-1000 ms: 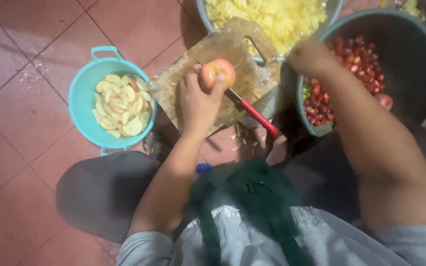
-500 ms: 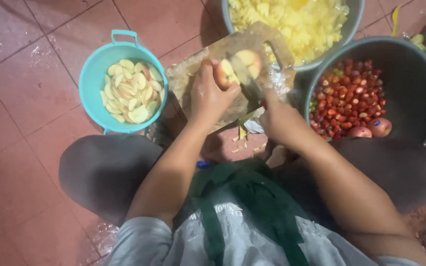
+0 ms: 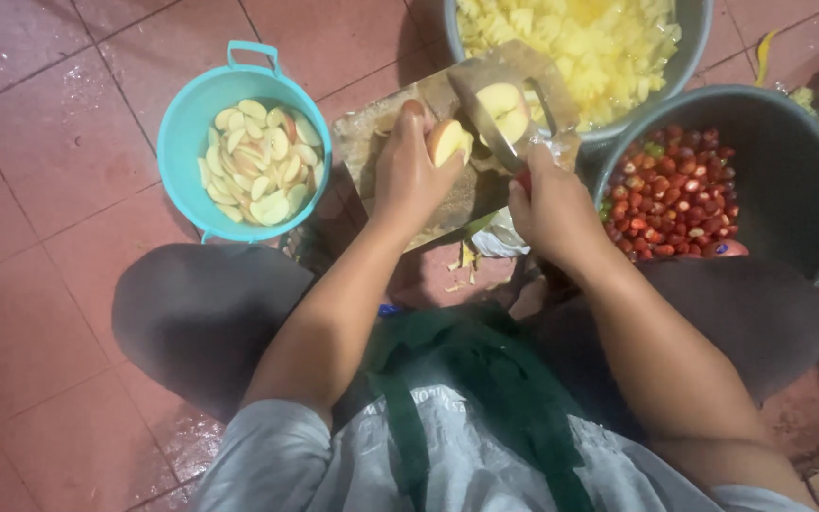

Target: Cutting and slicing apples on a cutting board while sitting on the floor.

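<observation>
Left hand [image 3: 411, 175] grips an apple piece [image 3: 448, 142] on the cutting board [image 3: 372, 133], right hand [image 3: 552, 209] just beside it closed around the knife [image 3: 500, 118], blade against another apple half [image 3: 504, 100].

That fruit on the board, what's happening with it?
A person sitting on the floor is cutting an apple on a wooden board. The left hand steadies one half while the right hand works a knife through it. Finished slices fill the teal bowl to the left.
</observation>
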